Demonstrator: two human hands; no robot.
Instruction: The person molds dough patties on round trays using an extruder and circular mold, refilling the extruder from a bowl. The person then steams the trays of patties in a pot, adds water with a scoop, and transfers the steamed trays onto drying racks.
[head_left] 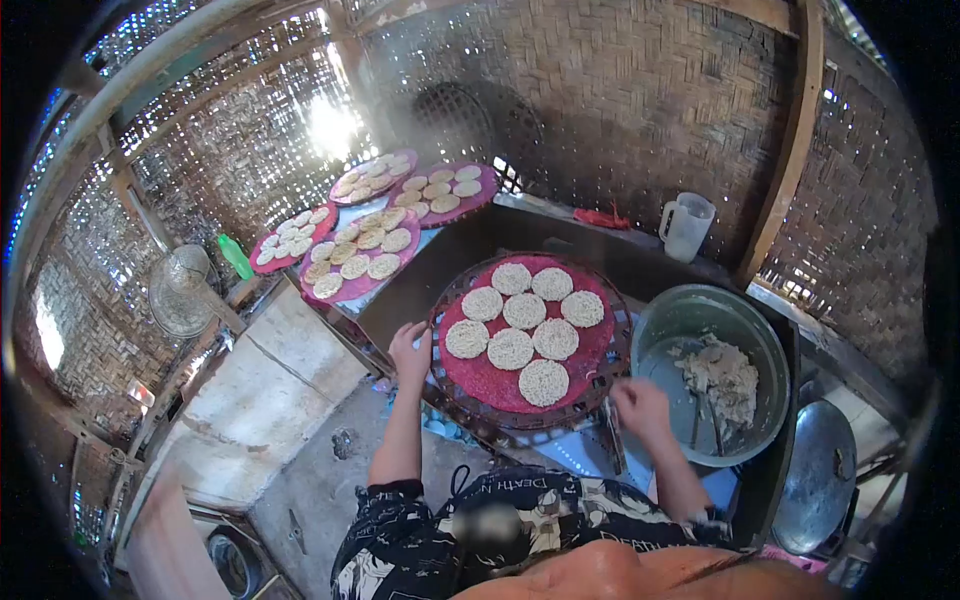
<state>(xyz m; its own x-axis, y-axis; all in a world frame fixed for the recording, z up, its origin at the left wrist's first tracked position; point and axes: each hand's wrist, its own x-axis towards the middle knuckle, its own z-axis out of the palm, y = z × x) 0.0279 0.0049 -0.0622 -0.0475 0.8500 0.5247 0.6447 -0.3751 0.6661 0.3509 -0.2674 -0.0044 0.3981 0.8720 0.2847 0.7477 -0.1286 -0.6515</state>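
Note:
A round dark lattice tray (480, 425) lies in front of me, lined with a bright pink sheet (480, 385). Several pale, grainy round cakes (524, 311) are spread over the sheet. My left hand (408, 355) is at the tray's left rim, its fingers bent around the edge. By the lower right rim is my right hand (642, 408), fingers curled together; what they hold, if anything, is hidden. A dark narrow tool (614, 440) lies just below that hand. To the right, a large green basin (650, 330) contains a lump of pale, sticky grain (725, 380) with utensil handles in it.
More pink rounds (470, 205) with pale cakes stand at the back left. A clear plastic jug (688, 228) and a red item (602, 217) sit on the back ledge. A green bottle (235, 257) is far left; a metal lid (815, 480) is at the right.

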